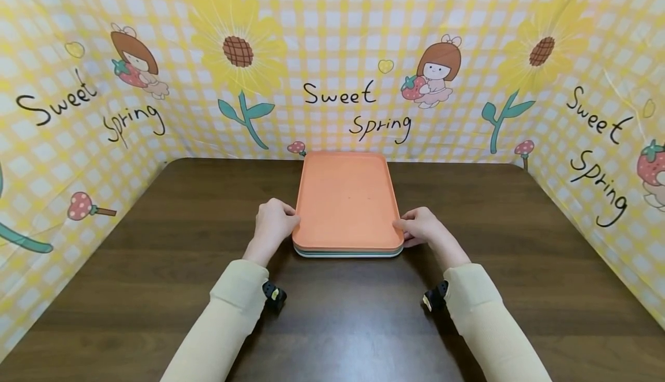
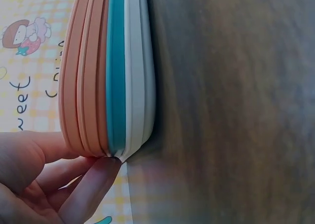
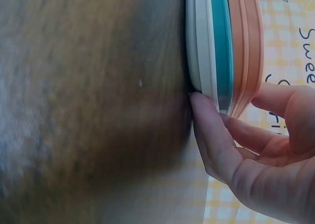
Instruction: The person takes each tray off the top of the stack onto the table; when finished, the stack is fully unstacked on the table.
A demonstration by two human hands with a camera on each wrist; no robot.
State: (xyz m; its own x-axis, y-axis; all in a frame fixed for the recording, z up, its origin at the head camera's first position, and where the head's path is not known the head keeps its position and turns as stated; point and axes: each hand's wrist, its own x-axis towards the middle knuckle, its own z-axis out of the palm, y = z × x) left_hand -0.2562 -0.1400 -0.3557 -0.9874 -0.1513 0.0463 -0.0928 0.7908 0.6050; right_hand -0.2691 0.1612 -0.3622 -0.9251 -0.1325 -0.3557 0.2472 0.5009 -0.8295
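A stack of rectangular trays point(image 1: 347, 203) lies on the table, with an orange one on top. From the side, two orange layers point(image 2: 71, 86), a teal tray point(image 2: 116, 76) and white trays point(image 2: 140, 86) beneath show. At the stack's left edge, my left hand point(image 1: 273, 220) holds it, thumb at the top orange rim and fingers along the side. My right hand point(image 1: 419, 225) grips the opposite edge, thumb on the orange rim. In the right wrist view, one of its fingertips point(image 3: 199, 101) reaches the bottom white tray point(image 3: 194, 47).
A dark brown wooden table point(image 1: 332, 324) extends around the stack. Behind it and at both sides hangs a yellow checked cloth point(image 1: 332, 41) with printed flowers and lettering. The far end of the stack lies close to the back cloth. Black wrist devices point(image 1: 274, 296) sit at both cuffs.
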